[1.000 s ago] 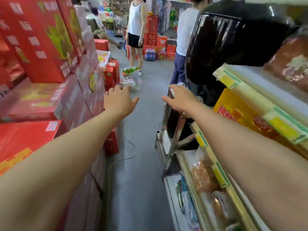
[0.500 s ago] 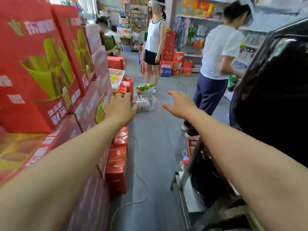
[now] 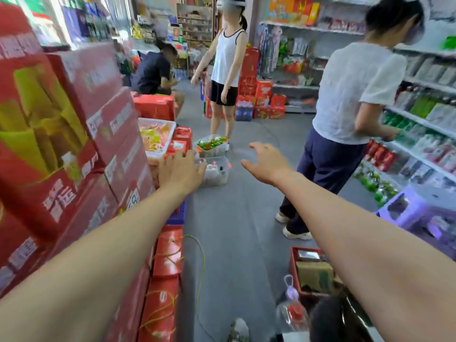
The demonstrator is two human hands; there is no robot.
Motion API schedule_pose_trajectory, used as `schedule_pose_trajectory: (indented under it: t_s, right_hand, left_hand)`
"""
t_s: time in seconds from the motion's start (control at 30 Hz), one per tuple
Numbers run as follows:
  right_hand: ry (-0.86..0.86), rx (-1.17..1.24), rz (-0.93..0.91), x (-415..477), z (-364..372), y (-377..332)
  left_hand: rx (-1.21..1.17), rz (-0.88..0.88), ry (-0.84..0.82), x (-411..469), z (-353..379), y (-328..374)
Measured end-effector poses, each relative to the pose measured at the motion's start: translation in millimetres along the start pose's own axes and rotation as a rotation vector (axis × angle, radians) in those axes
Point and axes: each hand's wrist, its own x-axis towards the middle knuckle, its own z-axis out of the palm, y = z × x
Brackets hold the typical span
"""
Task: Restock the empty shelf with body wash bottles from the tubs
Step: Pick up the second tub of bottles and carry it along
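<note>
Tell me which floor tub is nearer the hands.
The clear tub with pale bottles, beside the left hand; the tub of green items sits farther back.

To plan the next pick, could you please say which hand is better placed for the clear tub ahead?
Likely the left: the left hand, open, lines up right beside the clear tub; the right hand, also open, is farther right, over the aisle floor.

Left grip (image 3: pixel 181 169) and right grip (image 3: pixel 267 161) are bare, and so are both forearms (image 3: pixel 357 233) (wrists included).
</note>
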Motion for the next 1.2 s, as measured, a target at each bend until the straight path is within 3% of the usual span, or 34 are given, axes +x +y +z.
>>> schedule_pose_trajectory:
  t_s: [0.4, 0.87, 1.2]
  right_hand:
    - [-0.020, -0.016, -0.016, 332, 3, 65]
    - [-0.003, -0.007, 0.049, 728, 72, 94]
    - [-0.088, -0.006, 0.105, 966, 146, 139]
  left_hand:
    - [-0.022, -0.087, 0.027, 320, 83, 38]
    - [-0.011, -0.051, 0.032, 708, 219, -2]
    - [-0.030, -0.103, -0.090, 932, 338, -29]
